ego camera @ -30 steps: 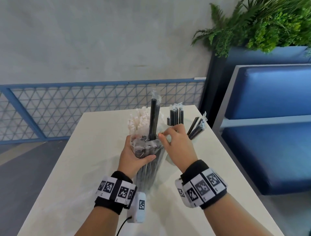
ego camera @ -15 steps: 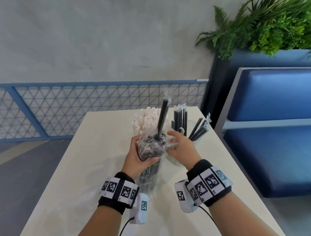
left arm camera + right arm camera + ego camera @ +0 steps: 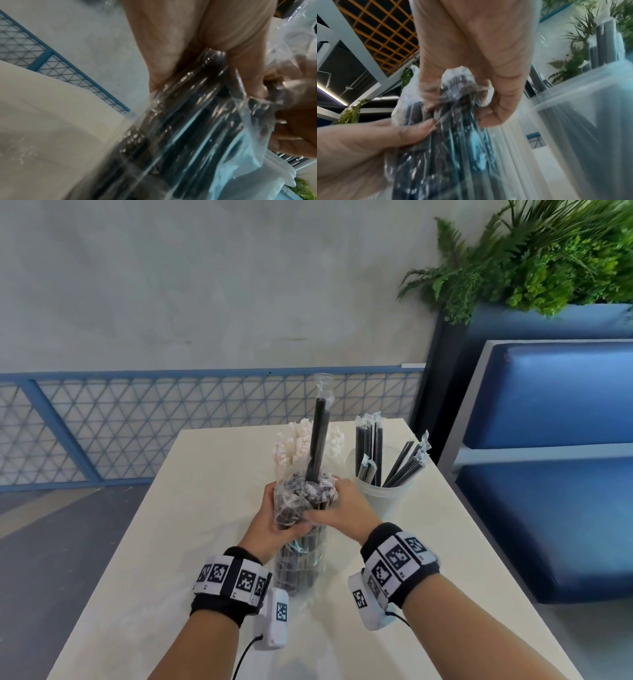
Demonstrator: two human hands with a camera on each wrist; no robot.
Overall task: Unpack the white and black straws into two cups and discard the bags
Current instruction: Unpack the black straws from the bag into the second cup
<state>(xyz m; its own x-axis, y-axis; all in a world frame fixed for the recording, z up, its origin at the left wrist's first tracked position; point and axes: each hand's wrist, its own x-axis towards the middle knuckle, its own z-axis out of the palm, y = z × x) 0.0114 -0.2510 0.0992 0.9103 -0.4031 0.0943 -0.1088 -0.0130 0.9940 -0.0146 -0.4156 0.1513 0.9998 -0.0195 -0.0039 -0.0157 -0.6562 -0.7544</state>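
Both hands (image 3: 270, 518) grip the straw bag (image 3: 301, 542) upright.

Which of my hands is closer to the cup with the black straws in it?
Right. Your right hand grips the bag of black straws just beside the cup; your left hand holds the bag's far side.

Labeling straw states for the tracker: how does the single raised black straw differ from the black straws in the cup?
The raised black straw juts nearly upright out of the clear bag gripped by the left hand and right hand; the cup straws stand free in the translucent cup. It is one; they are several, some leaning right. Both are black and individually wrapped in clear film.
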